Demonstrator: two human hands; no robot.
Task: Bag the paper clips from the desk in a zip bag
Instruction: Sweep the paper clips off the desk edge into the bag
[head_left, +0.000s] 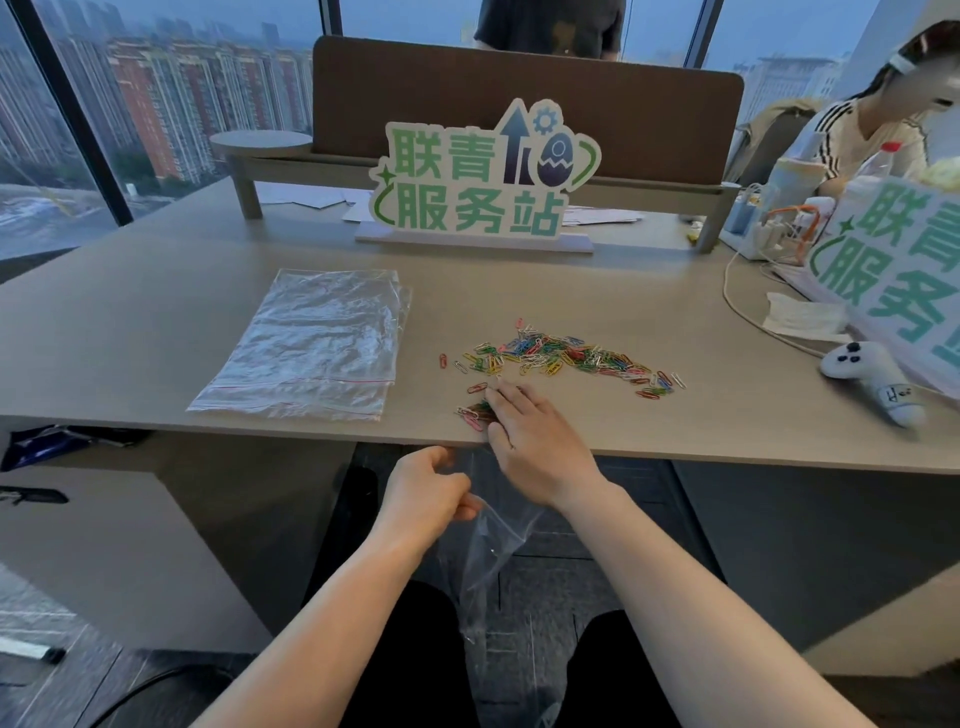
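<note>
Several coloured paper clips (566, 358) lie scattered across the grey desk (156, 322). A smaller bunch of clips (474, 413) sits near the front edge. My right hand (530, 441) lies flat on the desk edge with its fingers over that bunch; whether it grips any clips is hidden. Just below the edge, my left hand (428, 496) pinches the rim of a clear zip bag (491, 551), which hangs down under the desk edge.
A stack of clear zip bags (311, 343) lies on the desk's left. A green-lettered sign (483, 176) stands at the back, a second sign (893, 270) at the right. A white toy (872, 382) and cables lie at right. A person sits far right.
</note>
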